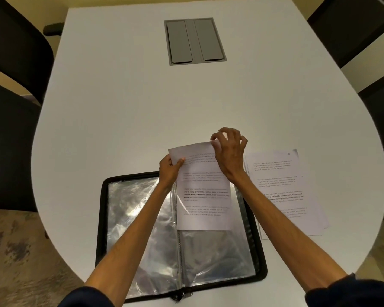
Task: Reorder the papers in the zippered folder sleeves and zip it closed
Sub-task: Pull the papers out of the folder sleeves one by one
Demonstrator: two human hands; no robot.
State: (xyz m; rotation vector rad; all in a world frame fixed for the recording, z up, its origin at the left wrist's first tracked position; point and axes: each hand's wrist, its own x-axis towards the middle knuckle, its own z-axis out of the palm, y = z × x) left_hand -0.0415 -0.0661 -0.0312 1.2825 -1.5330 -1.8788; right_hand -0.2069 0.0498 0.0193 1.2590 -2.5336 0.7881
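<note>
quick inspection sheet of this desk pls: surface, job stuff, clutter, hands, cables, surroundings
surface: white table with a grey hatch set into its far end.
job's things: black folder lies open and unzipped, clear sleeves showing. A printed sheet is held over the right half; cannot tell if its lower end is inside a sleeve. A stack of papers lies on the table right of the folder.
clutter: nothing seen
hands: left hand pinches the sheet's left edge; right hand pinches its top edge.
cables: nothing seen
surroundings: dark chairs on both sides; patterned carpet.
</note>
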